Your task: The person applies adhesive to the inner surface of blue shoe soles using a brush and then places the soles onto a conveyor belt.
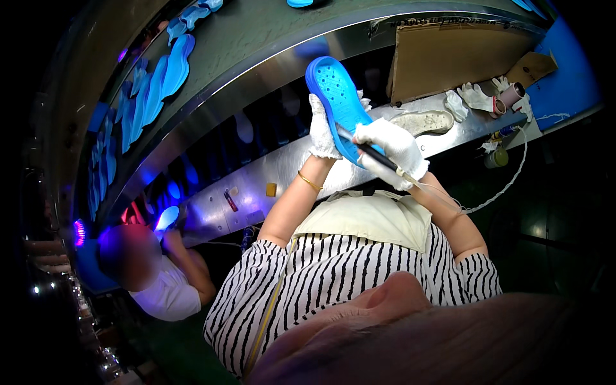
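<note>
A bright blue shoe sole (346, 96) with small holes at its far end is held up above the metal bench. My left hand (319, 130), in a white glove, grips it along its left edge. In my right hand (396, 151), also gloved in white, is a pen-shaped tool (378, 156) with a black handle. Its metal tip reaches the near part of the sole; whether it touches is hard to tell. From the tool's rear end a thin pale cord (497, 206) loops off to the right.
A pale sole (420, 122) lies on the bench (247, 173) to the right, near white gloves (475, 96) and a spool (510, 96). Cardboard (459, 58) stands behind. Blue soles (154, 83) line the conveyor (269, 32). A co-worker (167, 289) sits at left. A yellow block (271, 189) rests nearby.
</note>
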The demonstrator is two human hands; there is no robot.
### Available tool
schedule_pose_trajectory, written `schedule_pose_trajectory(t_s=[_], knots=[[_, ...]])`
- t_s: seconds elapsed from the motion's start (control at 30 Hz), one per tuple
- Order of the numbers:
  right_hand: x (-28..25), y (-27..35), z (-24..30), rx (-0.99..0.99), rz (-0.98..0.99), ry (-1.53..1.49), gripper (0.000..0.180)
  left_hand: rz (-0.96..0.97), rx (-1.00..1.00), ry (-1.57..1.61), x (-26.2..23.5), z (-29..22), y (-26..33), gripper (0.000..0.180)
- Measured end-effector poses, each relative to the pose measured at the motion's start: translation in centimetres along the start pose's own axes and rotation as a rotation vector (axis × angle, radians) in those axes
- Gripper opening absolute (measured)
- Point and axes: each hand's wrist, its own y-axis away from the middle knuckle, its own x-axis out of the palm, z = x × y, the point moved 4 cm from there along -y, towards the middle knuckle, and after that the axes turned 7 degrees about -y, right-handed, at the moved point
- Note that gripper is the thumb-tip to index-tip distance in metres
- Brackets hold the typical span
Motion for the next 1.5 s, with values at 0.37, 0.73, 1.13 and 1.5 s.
schedule_pose_trajectory(t_s=[0.37, 0.73, 1.13, 1.5], knots=[[-0.4, 1.2, 1.1, 0.261, 0.015, -0.159, 0.015, 0.03, -0.079, 0.071, 0.0, -1.7, -0.6, 0.089], [-3.8, 2.4, -2.7, 0.393, -0.309, -0.591, 0.014, 0.175, -0.069, 0.116, 6.7, -0.5, 2.9, 0.1], [-0.7, 3.3, -0.4, 0.347, -0.254, -0.45, 0.016, 0.131, 0.144, 0.01, 6.2, -2.0, 1.5, 0.097], [-0.7, 2.1, -0.3, 0.397, -0.042, -0.581, 0.015, 0.215, 0.067, 0.061, 6.0, -3.6, 1.5, 0.093]])
